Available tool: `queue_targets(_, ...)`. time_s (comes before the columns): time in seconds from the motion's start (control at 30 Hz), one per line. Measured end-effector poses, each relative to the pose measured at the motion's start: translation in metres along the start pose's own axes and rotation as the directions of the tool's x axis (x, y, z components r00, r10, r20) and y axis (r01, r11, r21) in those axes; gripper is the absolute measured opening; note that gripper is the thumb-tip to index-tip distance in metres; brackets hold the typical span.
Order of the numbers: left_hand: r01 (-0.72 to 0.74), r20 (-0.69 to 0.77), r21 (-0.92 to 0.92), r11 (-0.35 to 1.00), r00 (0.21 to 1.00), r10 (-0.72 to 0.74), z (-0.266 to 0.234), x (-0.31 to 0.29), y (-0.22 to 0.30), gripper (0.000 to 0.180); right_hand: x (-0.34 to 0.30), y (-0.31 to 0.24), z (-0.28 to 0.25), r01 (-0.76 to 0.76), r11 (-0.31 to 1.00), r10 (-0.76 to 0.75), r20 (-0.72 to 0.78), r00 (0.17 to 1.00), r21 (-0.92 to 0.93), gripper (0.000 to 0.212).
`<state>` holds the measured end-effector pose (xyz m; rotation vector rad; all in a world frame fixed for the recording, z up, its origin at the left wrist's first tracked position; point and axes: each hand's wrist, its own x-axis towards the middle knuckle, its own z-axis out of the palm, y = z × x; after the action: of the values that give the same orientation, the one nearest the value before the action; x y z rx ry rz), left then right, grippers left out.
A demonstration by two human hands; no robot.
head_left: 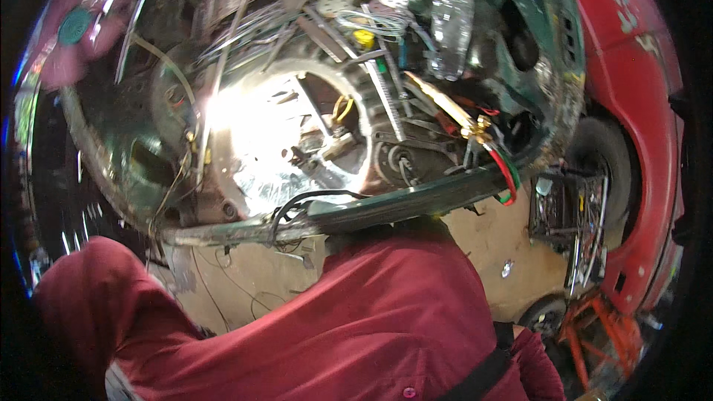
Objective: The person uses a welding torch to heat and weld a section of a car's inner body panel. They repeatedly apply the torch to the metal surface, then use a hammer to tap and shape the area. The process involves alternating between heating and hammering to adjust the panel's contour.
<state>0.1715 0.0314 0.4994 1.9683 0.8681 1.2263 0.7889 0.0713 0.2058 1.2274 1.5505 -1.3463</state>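
Observation:
Neither of my hands shows. My left sleeve (89,289), maroon, reaches out at the left and bends beside the car body. Part of my right sleeve (538,371) shows at the lower right, next to a dark strap (479,379). In front of me is an open, dark green car compartment with a worn rim (401,200). A brass-fitted torch (445,108) with red and green hoses lies inside at its right. A bright light glares over a round well (364,156), where a hammer (338,146) lies among other parts.
A clear plastic bottle (451,26) with a yellow cap stands behind the torch. Wire coils (379,24) and several tools lie near it. A red car body (631,52), a tyre (609,156), a metal rack (568,208) and an orange stand (605,334) are at the right.

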Motion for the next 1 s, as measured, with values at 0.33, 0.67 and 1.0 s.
queue_targets(0.33, -0.135, -0.193, 0.077, 0.988, 0.97, 0.147, 0.091, -0.055, 0.044, 0.029, 0.028, -0.014, -0.023, 0.024, 0.986, -0.017, 0.043, 0.999, -0.165, 0.034)
queue_targets(0.67, -0.209, -0.241, 0.118, 0.971, 0.942, 0.232, 0.109, -0.069, 0.054, 0.028, 0.039, -0.023, -0.033, 0.047, 0.973, -0.039, 0.04, 0.998, -0.227, 0.034)
queue_targets(1.0, -0.223, -0.296, 0.114, 0.968, 0.923, 0.247, 0.106, -0.066, 0.033, 0.026, 0.039, -0.018, -0.056, 0.084, 0.942, -0.035, 0.156, 0.987, -0.325, 0.035)
